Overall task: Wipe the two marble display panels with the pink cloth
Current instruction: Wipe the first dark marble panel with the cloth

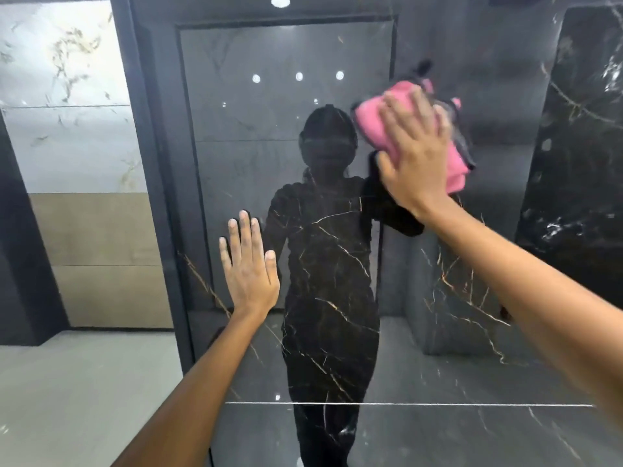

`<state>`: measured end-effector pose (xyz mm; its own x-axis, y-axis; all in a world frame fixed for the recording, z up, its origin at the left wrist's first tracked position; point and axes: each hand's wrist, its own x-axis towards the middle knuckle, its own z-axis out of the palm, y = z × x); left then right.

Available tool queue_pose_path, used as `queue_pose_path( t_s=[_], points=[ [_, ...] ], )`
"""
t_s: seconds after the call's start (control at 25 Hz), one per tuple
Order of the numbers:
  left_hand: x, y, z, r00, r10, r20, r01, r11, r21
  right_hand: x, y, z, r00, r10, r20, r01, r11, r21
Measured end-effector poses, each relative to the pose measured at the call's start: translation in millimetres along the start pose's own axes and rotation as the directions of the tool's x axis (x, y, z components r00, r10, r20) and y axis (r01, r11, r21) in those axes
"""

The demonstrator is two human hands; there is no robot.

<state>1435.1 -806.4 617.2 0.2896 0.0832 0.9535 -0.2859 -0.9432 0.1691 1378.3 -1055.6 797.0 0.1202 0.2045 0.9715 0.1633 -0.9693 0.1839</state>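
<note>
Your right hand (416, 150), fingers spread, presses the pink cloth (409, 128) flat on the dark marble panel (330, 264) at upper right; your left hand (249, 264), flat and empty, braces at lower left.

The right hand (416, 146) lies flat with fingers spread on a bunched pink cloth (381, 123), pressing it against a tall, glossy black marble panel with thin gold-white veins (337, 251); the left hand (251, 267) rests lower on the same panel, palm flat, fingers straight and pointing up; the polished face mirrors a dark figure and round ceiling lights; a second black marble panel with white veins (586, 136) stands at the right edge; a pale grey marble slab with gold streaks (64, 96) stands at left, above a beige tile (101, 257).
</note>
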Motion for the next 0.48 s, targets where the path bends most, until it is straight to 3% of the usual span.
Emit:
queue_pose_path(
  t_s=[0.08, 0.12, 0.2, 0.28, 0.32, 0.36, 0.4, 0.48],
  points=[
    [2, -3, 1, 1.000, 0.016, -0.011, -0.016, 1.000, -0.014, -9, -38, 21, 0.961, -0.275, 0.030, 0.275, 0.961, -0.010],
    [3, -3, 0, 1.000, 0.024, -0.013, -0.024, 0.999, -0.030, -39, -53, 32, 0.891, -0.444, 0.092, 0.447, 0.895, -0.009],
    [1, -3, -1, 0.999, 0.035, -0.016, -0.036, 0.998, -0.047, -122, -57, 41, 0.667, -0.700, 0.255, 0.719, 0.695, 0.027],
    [1, -3, -2, 0.999, 0.030, -0.011, -0.030, 0.999, -0.029, -182, -32, 30, 0.486, -0.795, 0.363, 0.834, 0.546, 0.079],
    [2, -2, -3, 1.000, 0.026, -0.006, -0.026, 1.000, -0.013, -187, -14, 21, 0.470, -0.802, 0.368, 0.840, 0.534, 0.090],
    [3, -2, -2, 1.000, 0.022, -0.004, -0.022, 1.000, 0.003, -178, 4, 15, 0.547, -0.767, 0.336, 0.800, 0.597, 0.059],
    [3, -1, -2, 1.000, 0.023, -0.003, -0.023, 1.000, 0.020, -156, 16, 9, 0.686, -0.668, 0.288, 0.692, 0.721, 0.026],
    [2, 1, -3, 0.999, 0.038, -0.011, -0.037, 0.999, 0.024, -86, 23, 2, 0.949, -0.291, 0.118, 0.297, 0.954, -0.038]
  ],
)
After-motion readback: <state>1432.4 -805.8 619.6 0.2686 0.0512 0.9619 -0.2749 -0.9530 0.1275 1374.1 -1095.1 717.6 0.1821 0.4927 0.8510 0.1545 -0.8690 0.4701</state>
